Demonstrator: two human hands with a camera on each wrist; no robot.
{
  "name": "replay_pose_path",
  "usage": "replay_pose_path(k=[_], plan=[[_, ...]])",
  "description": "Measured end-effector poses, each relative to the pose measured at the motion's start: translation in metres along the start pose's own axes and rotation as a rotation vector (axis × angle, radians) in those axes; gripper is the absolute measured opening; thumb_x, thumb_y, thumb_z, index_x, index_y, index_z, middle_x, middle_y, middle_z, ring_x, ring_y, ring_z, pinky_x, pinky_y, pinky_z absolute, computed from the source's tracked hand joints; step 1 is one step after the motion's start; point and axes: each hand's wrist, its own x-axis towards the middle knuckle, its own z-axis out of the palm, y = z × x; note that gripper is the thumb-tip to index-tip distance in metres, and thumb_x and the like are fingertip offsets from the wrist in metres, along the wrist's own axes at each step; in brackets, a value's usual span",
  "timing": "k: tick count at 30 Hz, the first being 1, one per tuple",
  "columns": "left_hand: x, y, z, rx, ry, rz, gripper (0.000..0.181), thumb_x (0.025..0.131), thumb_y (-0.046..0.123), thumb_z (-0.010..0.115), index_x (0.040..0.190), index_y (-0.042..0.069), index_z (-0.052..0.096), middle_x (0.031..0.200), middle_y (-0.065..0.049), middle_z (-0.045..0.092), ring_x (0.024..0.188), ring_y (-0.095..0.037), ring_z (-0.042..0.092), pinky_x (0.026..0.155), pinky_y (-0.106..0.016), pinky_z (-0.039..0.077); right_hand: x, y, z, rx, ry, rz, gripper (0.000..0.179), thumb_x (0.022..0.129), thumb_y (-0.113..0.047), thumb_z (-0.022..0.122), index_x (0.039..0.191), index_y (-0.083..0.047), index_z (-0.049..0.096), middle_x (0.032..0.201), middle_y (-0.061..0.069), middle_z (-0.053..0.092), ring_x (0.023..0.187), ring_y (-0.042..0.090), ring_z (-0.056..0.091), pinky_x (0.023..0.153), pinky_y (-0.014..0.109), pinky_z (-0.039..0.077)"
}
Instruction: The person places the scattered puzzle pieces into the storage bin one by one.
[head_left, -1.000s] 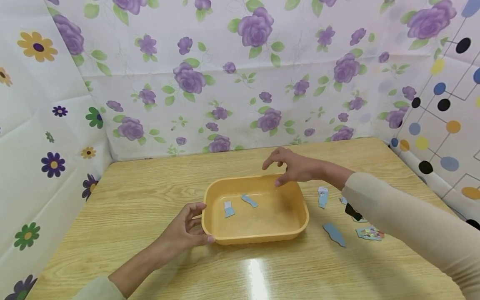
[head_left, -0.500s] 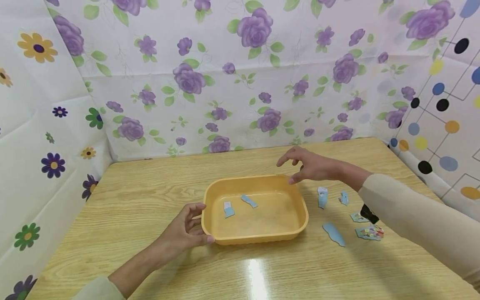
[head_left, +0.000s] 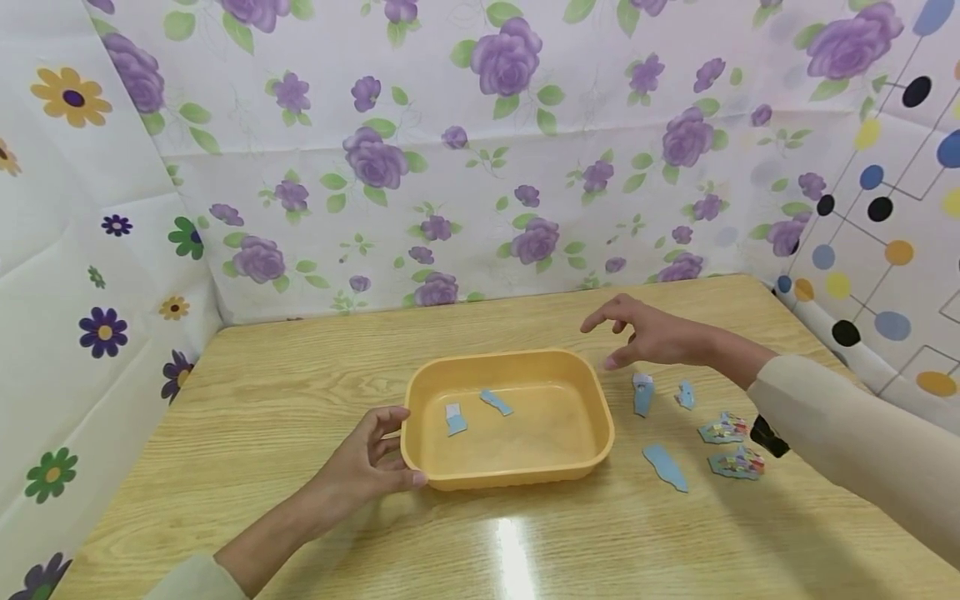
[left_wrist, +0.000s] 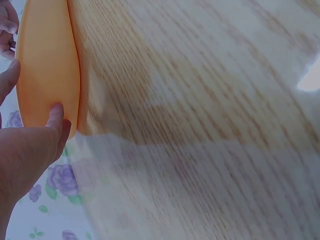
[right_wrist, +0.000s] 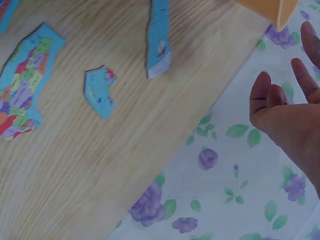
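In the head view my left hand [head_left: 375, 454] grips the left end of an orange plastic tub [head_left: 517, 477], thumb at the near corner and index finger at the rim. The left wrist view shows the fingers against the tub's outer wall [left_wrist: 47, 60]. Two pale blue puzzle pieces, one white-topped [head_left: 456, 420] and one narrow [head_left: 496, 402], lie inside it. My right hand [head_left: 660, 333] hovers just past the tub's far right corner, fingers loosely bent and holding nothing. Below it lie a long blue piece [head_left: 642, 395] and a small blue piece [head_left: 686, 395].
Right of the tub, a plain blue piece [head_left: 666, 467] and two map-printed puzzle pieces, one farther [head_left: 723, 428] and one nearer [head_left: 737, 463], lie on the wooden table [head_left: 300, 367]. Behind the table's far edge hangs a flowered cloth [head_left: 442, 192].
My right hand has moved right, from over the tub to beyond its far right corner, uncovering the pieces on the table. The left hand and tub stay in place.
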Motion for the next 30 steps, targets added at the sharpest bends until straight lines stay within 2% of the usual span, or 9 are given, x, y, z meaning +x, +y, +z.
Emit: replay_pose_path(k=[14,20,26,30], plan=[[0.000,-0.001,-0.001,-0.002,-0.012,0.007,0.090,0.076,0.011,0.082,0.144,0.006,0.022,0.153,-0.016,0.023,0.136,-0.040,0.035,0.101,-0.027,0.049,-0.026,0.020,-0.008,-0.022,0.018,0.033,0.051,0.087,-0.027,0.073,0.133,-0.019,0.052,0.136,0.015,0.029,0.119,0.037,0.032,0.092,0.050,0.044],[0.000,-0.001,0.000,-0.003,-0.016,0.009,0.091,0.076,0.011,0.082,0.144,0.005,0.021,0.153,-0.016,0.022,0.137,-0.040,0.033,0.101,-0.026,0.049,-0.037,0.033,-0.009,-0.035,0.030,0.051,0.053,0.086,-0.031,0.074,0.132,-0.018,0.052,0.135,0.016,0.029,0.119,0.039,0.032,0.088,0.048,0.046],[0.000,-0.001,0.000,-0.006,-0.013,0.005,0.092,0.076,0.011,0.083,0.144,0.004,0.021,0.153,-0.017,0.023,0.136,-0.041,0.035,0.101,-0.026,0.049,-0.052,0.050,-0.013,-0.040,0.047,0.080,0.053,0.085,-0.030,0.075,0.132,-0.020,0.052,0.131,0.016,0.032,0.120,0.039,0.033,0.091,0.052,0.045],[0.000,0.000,0.001,-0.008,-0.010,0.004,0.091,0.076,0.011,0.083,0.143,0.004,0.022,0.153,-0.017,0.023,0.135,-0.041,0.036,0.100,-0.026,0.049,-0.062,0.058,-0.015,-0.039,0.050,0.088,0.053,0.085,-0.029,0.075,0.132,-0.020,0.052,0.130,0.017,0.033,0.117,0.038,0.033,0.090,0.049,0.044]])
